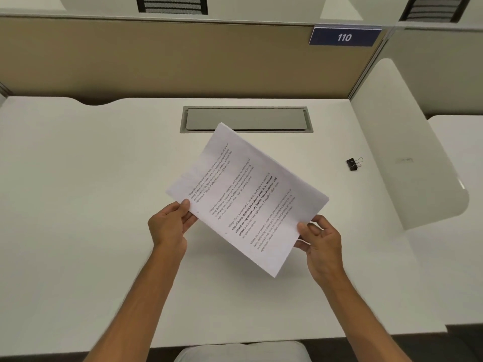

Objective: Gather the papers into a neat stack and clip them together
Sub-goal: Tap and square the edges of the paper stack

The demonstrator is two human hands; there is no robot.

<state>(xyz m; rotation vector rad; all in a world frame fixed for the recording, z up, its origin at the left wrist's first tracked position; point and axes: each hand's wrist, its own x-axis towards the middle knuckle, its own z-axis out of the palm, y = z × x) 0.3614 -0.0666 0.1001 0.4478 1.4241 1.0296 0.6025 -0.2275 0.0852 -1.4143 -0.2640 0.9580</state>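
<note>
White printed paper sheets (245, 197), gathered, held tilted in the air above the middle of the white laminate desk (78, 205), one corner pointing away toward the grey recessed cable-tray lid (245, 118). Edges look roughly flush; how many sheets there are cannot be told.

Left hand (170, 226) pinches the near-left edge, thumb on top, fingers under. Right hand (320, 236) pinches the near-right edge the same way. Both closed on the papers.

Small black binder clip with wire handles (354, 163) lies on the desk well apart to the right, near the curved white side panel (407, 142). Not yet touched.

Beige fabric partition (156, 64) behind, with blue number plate reading 110 (344, 36).

Risks, as judged: fetching the clip means freeing one hand, likely the right. A one-handed pinch at an edge may let the sheets fan or droop, spoiling the alignment. Clipping in mid-air may skew the stack; tapping it square on the desk first seems safer.
</note>
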